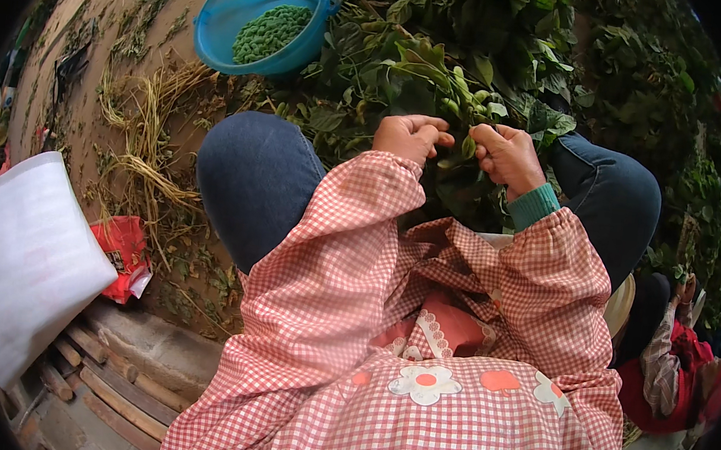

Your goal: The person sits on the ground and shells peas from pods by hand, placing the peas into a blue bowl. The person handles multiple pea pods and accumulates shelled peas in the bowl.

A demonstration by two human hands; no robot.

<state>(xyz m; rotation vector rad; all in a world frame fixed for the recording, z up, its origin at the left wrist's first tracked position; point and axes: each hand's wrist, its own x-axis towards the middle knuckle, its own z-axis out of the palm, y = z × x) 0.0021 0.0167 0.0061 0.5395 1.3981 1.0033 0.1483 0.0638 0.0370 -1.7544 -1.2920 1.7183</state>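
Note:
Between my knees lies a heap of cut leafy bean plants (pixel 408 67) with plump green pods (pixel 461 95) showing on the stems. My right hand (pixel 509 156) has its thumb and fingers closed on a green bean pod (pixel 468 147), part of which hangs below the fingertips. Just left of it is my left hand (pixel 412 137), palm down, with its fingers partly bent towards the pod. Whether anything sits between the left fingertips is hidden. Past my left knee, a blue plastic basin (pixel 211 22) holds a pile of small green beans (pixel 271 34).
A white sheet-like object (pixel 28 264) and a red plastic packet (pixel 123 254) are at the left, near wooden poles (pixel 122 400). Dry stalks (pixel 147 139) litter the ground. At the right, another person (pixel 669 365) sits beside more plants (pixel 703 180).

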